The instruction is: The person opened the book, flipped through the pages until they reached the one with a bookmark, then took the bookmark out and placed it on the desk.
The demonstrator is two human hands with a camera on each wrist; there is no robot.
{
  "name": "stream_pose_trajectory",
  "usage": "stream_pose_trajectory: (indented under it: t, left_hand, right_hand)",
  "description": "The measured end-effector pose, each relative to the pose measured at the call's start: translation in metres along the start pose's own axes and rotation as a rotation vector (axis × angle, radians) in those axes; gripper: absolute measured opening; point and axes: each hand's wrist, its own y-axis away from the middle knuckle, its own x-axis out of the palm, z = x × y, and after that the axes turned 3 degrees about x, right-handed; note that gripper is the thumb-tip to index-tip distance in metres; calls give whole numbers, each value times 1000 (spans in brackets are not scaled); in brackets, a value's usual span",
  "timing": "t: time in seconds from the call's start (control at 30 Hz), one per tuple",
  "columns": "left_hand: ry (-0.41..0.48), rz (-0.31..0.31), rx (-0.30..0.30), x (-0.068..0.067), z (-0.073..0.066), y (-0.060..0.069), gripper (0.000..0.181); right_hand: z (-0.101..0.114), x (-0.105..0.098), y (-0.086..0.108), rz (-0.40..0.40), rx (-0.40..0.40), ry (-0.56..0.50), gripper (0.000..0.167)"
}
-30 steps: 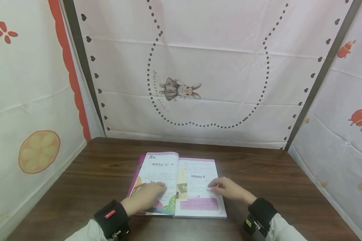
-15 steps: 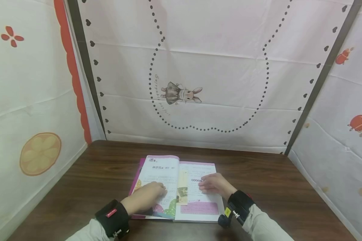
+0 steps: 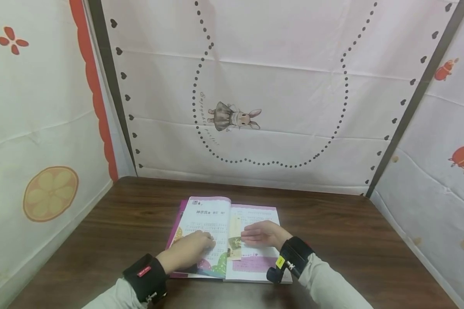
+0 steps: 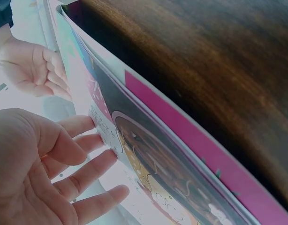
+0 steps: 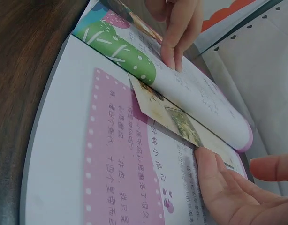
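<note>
An open book point(image 3: 251, 214) with illustrated pages lies on the brown table. In its gutter sits a narrow cream bookmark point(image 3: 234, 254) with a greenish picture, partly tucked under the curved left page point(image 5: 172, 86). My left hand point(image 3: 187, 249) rests its spread, slightly bent fingertips on that left page; the left wrist view shows the fingers point(image 4: 90, 176) against the paper. Over the right page, my right hand point(image 3: 264, 234) lies with fingers extended toward the bookmark. One fingertip point(image 5: 206, 159) meets the bookmark's edge in the right wrist view, with the thumb held apart.
The dark wooden table point(image 3: 332, 240) surrounds the book. White printed cloth point(image 3: 278, 103) hangs behind it and along both sides. Black bands with small cameras point(image 3: 145, 278) sit on both wrists. A magenta cover edge point(image 4: 181, 140) shows beneath the left pages.
My right hand has moved left across the right page, from its outer edge to the bookmark, and its fingers have straightened. My left hand has stayed on the left page.
</note>
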Motion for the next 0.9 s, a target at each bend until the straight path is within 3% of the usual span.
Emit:
stream_pose_trajectory:
  t: [0.2, 0.57, 0.9]
  left_hand:
    - [14, 18, -34, 0, -1, -2, 26]
    - [11, -8, -37, 1, -1, 2, 21]
    - [17, 29, -79, 2, -4, 1, 25]
  right_hand:
    - [2, 8, -6, -73, -26, 88, 30]
    - [-7, 26, -14, -153, -113, 388, 35]
    - [-7, 25, -10, -190, -153, 437, 28]
